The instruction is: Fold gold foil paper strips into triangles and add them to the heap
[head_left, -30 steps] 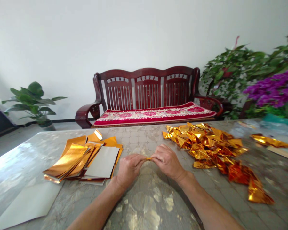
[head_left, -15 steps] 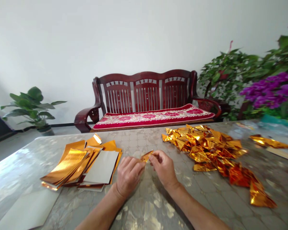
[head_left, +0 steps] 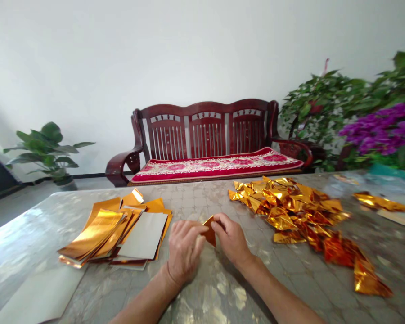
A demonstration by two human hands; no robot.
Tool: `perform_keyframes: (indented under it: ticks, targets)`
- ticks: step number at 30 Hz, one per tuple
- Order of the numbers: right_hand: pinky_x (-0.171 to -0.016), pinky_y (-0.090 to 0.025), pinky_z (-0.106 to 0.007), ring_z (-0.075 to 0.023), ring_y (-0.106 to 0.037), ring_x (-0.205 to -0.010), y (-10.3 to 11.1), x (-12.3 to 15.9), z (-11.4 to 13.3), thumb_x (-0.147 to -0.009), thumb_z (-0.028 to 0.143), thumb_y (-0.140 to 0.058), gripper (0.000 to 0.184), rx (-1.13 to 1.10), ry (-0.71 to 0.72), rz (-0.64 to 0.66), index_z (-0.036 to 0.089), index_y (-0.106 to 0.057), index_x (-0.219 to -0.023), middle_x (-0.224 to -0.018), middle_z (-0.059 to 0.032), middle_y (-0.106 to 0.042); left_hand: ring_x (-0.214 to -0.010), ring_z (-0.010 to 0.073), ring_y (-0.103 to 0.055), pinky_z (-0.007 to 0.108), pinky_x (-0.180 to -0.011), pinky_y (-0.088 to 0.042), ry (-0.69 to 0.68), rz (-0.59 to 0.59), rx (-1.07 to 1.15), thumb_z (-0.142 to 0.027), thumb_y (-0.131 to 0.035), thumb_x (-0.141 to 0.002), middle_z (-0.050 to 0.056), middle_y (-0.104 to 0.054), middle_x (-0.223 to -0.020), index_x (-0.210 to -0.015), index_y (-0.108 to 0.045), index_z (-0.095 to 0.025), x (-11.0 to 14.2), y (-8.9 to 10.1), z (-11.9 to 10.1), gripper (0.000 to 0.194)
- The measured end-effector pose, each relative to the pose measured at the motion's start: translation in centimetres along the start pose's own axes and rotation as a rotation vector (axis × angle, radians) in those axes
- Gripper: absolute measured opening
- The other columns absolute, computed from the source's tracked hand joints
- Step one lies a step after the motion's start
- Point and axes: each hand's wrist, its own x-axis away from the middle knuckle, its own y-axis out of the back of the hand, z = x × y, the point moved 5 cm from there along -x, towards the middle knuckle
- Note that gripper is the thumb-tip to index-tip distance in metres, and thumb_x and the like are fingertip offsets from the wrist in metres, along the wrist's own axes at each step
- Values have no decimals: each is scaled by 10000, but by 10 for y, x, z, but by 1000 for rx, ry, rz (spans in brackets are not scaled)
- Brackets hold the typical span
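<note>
Pinching a small gold-foil piece (head_left: 209,231) between my left hand (head_left: 185,252) and right hand (head_left: 231,238), fingertips (head_left: 219,220) together on it (thumbs hard to see) above the tabletop (head_left: 202,198); a crumpled foil heap (head_left: 286,207) lies right, flat foil sheets (head_left: 94,234) remain stacked left.

2 hands (head_left: 185,252) | 1 foil piece (head_left: 209,231) | 1 foil heap (head_left: 286,209) | 1 settee (head_left: 205,130)
</note>
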Motion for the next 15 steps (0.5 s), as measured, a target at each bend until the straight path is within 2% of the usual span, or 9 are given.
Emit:
perform_keyframes:
  ticks: [2,3,4,6,9,15]
  targets:
    - [-682,-416,-241,-154,-588,-737,-1,-1,0,-894,287,-483,172,-13,28,83,203,-625,-843,-756,13,-639,-867,179,-604,321,-826,-428,313,-90,273,-380,-389,-967,52,-694,-877,-870,-703,-214,-4,-2,24,368]
    - [-692,-414,-238,-151,-589,-747,-2,-2,1,-897,282,-485,169,-25,39,126,204,-628,-850,-765,16,-641,-798,165,-602,292,-758,-444,505,-96,427,-434,-437,-941,46,-685,-831,-853,-706,-198,-4,-8,37,368]
    - [-704,-414,-235,-148,-591,-761,-4,-2,2,-900,278,-488,167,-39,49,167,205,-632,-859,-778,19,-645,-709,147,-586,267,-682,-444,667,-75,606,-490,-512,-891,38,-669,-768,-829,-706,-179,-3,-16,47,372]
    - [-710,-412,-229,-142,-590,-771,-7,-2,2,-904,273,-494,164,-55,63,228,206,-637,-862,-790,23,-648,-605,109,-549,223,-600,-420,861,40,922,-546,-695,-739,17,-643,-686,-802,-703,-147,-2,-32,54,404]
    - [-663,-393,-222,-132,-561,-713,-10,-1,1,-895,270,-512,169,-25,63,256,201,-627,-792,-725,33,-616,-525,65,-498,183,-547,-378,961,127,1132,-521,-844,-569,-10,-606,-598,-720,-675,-126,1,-41,52,456]
    - [-636,-380,-219,-127,-547,-673,-10,-1,-1,-875,253,-532,171,16,60,241,198,-631,-746,-683,35,-609,-496,52,-461,177,-521,-355,980,144,1167,-484,-888,-515,-26,-574,-550,-623,-628,-123,5,-38,43,458]
